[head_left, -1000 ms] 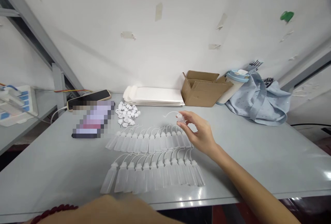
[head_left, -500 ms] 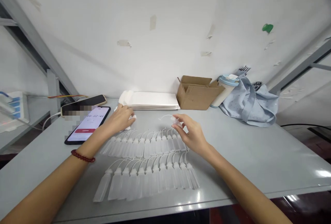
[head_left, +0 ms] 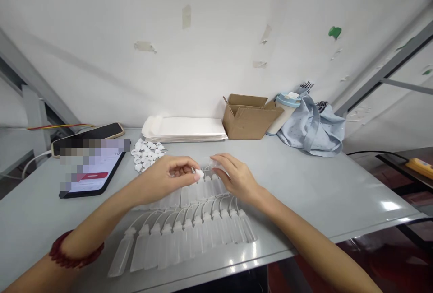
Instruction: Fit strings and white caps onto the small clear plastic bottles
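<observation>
My left hand (head_left: 162, 178) pinches a small white plastic piece (head_left: 200, 174) between thumb and fingertips. Facing it, my right hand (head_left: 238, 176) is closed on a translucent plastic sleeve (head_left: 214, 163) with a thin loop strap, mostly hidden by the fingers. The two held pieces are close, but I cannot tell whether they touch. Below the hands, similar sleeves lie in a back row (head_left: 203, 191), partly covered by my left hand, and a front row (head_left: 189, 243). Behind my left hand is a loose pile of small white pieces (head_left: 147, 152).
Two phones, one with a lit screen (head_left: 98, 180) and one dark (head_left: 88, 138), lie at the left. Along the wall stand a stack of white envelopes (head_left: 186, 128), an open cardboard box (head_left: 248, 123), a lidded cup (head_left: 280, 112) and a blue cloth bag (head_left: 311, 132).
My left hand has come right from the white pile, now showing a white piece in its fingertips. My right hand has shifted slightly left with the sleeve. The camera view has turned right.
</observation>
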{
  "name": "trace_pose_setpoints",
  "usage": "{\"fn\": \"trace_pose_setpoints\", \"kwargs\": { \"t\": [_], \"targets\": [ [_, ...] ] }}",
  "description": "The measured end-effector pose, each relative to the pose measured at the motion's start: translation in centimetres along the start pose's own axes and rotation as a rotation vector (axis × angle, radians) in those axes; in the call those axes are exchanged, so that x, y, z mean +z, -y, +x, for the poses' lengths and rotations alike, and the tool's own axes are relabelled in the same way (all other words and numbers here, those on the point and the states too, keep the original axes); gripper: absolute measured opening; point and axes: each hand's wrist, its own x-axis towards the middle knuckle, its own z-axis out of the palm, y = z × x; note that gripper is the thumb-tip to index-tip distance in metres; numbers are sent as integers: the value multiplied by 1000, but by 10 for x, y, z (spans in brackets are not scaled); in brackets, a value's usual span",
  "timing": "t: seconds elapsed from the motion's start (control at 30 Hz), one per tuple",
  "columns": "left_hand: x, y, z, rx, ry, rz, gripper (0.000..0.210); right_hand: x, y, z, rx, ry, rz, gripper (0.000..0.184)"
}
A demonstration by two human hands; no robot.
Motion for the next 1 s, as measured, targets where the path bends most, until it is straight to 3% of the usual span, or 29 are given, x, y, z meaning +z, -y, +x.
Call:
{"fn": "trace_pose_setpoints", "kwargs": {
  "t": [0.13, 0.23, 0.43, 0.7, 1.0],
  "targets": [
    [16, 1, 0, -146, -121, -43, 28, 0, 4, 0, -55, -18, 4, 25],
    [21, 4, 1, -199, -147, -102, 30, 0, 8, 0, -117, -38, 5, 24],
    [23, -1, -1, -199, -91, -122, 31, 1, 11, -1, -114, -72, 3, 25],
    [23, 0, -3, -114, -55, 35, 30, 2, 9, -3, -82, -38, 42, 22],
    [20, 5, 2, -351, 117, -420, 44, -3, 14, 0, -269, -77, -51, 25]
  ]
}}
